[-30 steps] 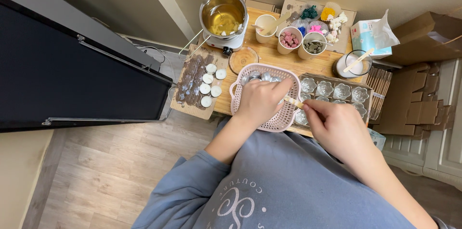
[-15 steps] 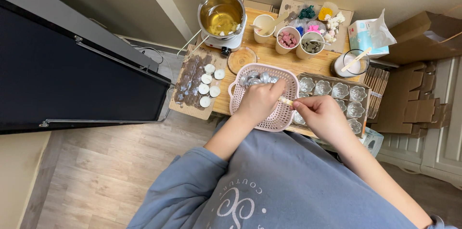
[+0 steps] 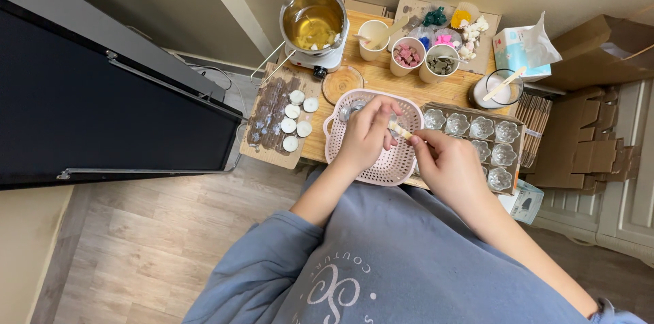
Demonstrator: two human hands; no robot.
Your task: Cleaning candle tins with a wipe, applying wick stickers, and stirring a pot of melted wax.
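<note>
My left hand [image 3: 366,134] reaches into a pink slotted basket [image 3: 402,168] on the wooden table, its fingers down among small silver metal cups [image 3: 349,112]. Whether it grips one I cannot tell. My right hand [image 3: 449,167] is beside it over the basket's right rim, pinching a short pale wooden stick [image 3: 399,130] that points toward the left hand. Just right of the basket lies a cardboard tray of clear flower-shaped moulds [image 3: 481,128].
At the back stand a metal pot of yellow liquid [image 3: 313,19] on a small heater, three paper cups [image 3: 407,55], coloured wax pieces, a tissue box [image 3: 519,51] and a glass of white wax [image 3: 496,91]. White tealights [image 3: 296,117] lie on a board left. Cardboard boxes stand right.
Both hands have shifted left and a little toward the back over the basket. The stick has moved with the right hand, and more of the mould tray shows.
</note>
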